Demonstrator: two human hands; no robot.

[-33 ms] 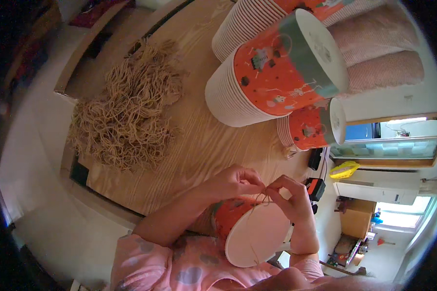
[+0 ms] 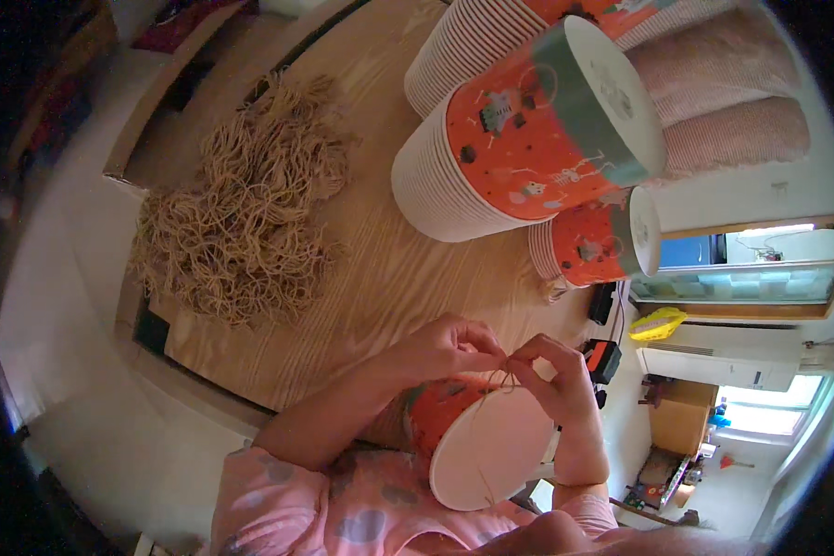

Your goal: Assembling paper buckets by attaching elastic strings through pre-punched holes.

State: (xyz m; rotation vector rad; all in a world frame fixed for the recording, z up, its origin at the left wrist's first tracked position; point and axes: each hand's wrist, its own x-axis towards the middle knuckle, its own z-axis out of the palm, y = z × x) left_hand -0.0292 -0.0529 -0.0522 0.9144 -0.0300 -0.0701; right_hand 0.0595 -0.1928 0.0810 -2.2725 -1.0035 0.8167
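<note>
My left hand (image 2: 459,347) and my right hand (image 2: 556,372) meet over the upper edge of an orange printed paper bucket (image 2: 432,412). Fingertips of both hands pinch a thin tan twine (image 2: 502,377) at that edge. A loose strand of it trails down across the bucket's pale round end. The bucket lies tilted against my body, its side partly hidden behind my left forearm. On the table to the left sits a big tangled heap of tan twine pieces (image 2: 241,204).
Nested stacks of orange and green paper buckets (image 2: 537,130) lie on the wooden table (image 2: 380,269) at the far right, with a smaller stack (image 2: 588,246) beside them. Wrapped stacks (image 2: 732,139) sit behind. A black and orange box (image 2: 602,361) is right of my right hand.
</note>
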